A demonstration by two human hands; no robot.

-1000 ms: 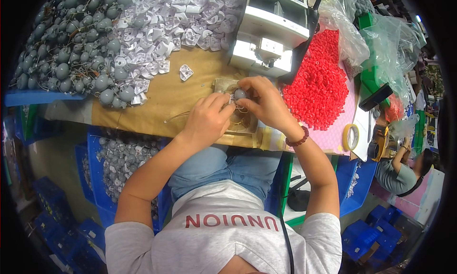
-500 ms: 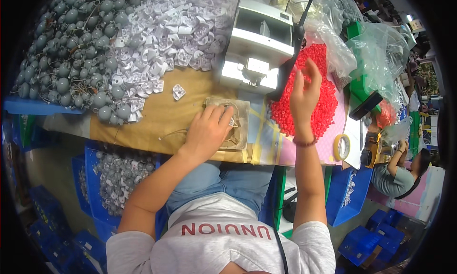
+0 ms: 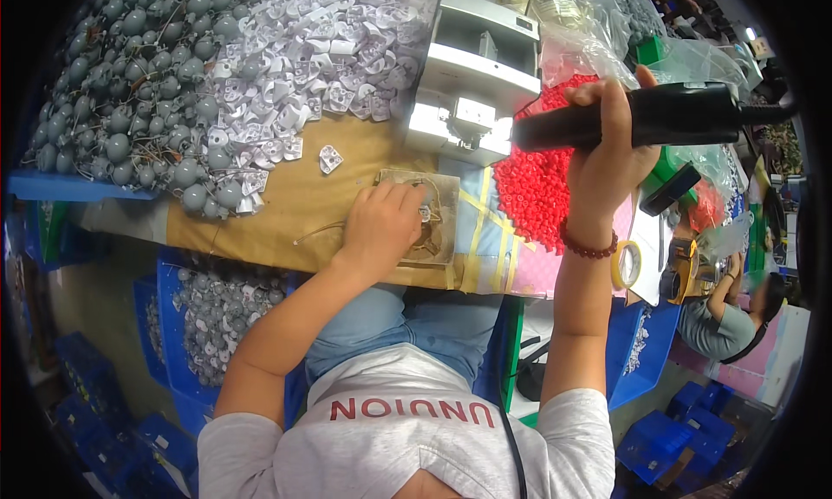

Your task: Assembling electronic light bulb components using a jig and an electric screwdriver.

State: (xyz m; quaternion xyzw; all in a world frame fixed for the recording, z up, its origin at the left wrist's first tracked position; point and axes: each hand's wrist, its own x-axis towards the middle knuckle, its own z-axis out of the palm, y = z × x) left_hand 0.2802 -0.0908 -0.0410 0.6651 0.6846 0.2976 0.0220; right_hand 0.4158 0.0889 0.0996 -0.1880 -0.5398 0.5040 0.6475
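Note:
My left hand (image 3: 384,226) is over a small square fixture board (image 3: 445,247) at the table's front edge. Its fingers press together on a small grey rounded part (image 3: 426,195) seated there, mostly hidden under them. A thin wire (image 3: 319,233) runs out to the left of that hand. My right hand (image 3: 611,156) is raised over the right side, fingers wrapped round a black electric screwdriver (image 3: 663,116). The tool lies nearly level, its cord leaving at the right. Below it spreads a heap of small red plastic parts (image 3: 533,195).
A white box-shaped machine (image 3: 477,65) stands behind the fixture. Heaps of white plastic pieces (image 3: 321,57) and grey ball-shaped parts with wires (image 3: 113,109) cover the back left. One white piece (image 3: 330,159) lies alone. Yellow tape roll (image 3: 626,264) sits right; another person (image 3: 728,321) works beyond.
My right hand, empty and raised above the red parts before, now grips the black electric screwdriver, moved right and closer. My left hand stays at the fixture.

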